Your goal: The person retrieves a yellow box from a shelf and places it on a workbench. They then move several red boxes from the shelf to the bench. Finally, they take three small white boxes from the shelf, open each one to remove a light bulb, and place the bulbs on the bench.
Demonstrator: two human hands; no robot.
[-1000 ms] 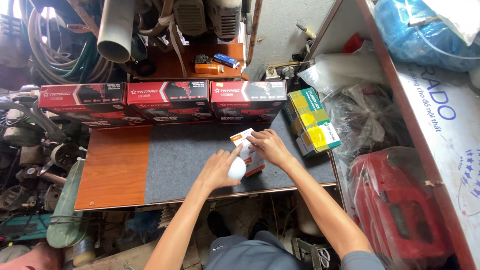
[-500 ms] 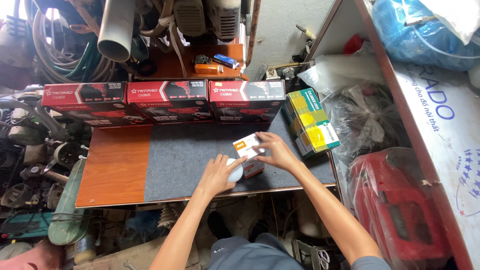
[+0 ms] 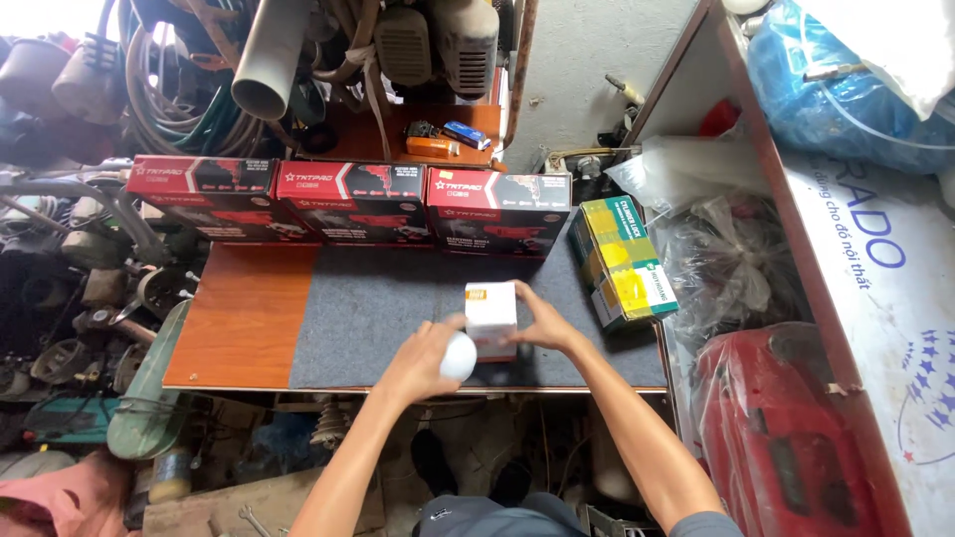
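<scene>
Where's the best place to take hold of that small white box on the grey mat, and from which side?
Grip the small white box across its two long side faces, coming from above. It stands on the grey mat, its flat sides easy to pinch. The right hand already holds its right face; the left hand holds a white bulb at its near corner.

A small box [image 3: 490,316] stands on the mat [image 3: 378,308], three boxes [image 3: 353,202] behind, stacked cartons [image 3: 624,261] right.

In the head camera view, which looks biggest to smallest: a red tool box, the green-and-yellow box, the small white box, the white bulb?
1. Rightmost red tool box
2. Green-and-yellow box
3. Small white box
4. White bulb, partly hidden by the left hand
</scene>
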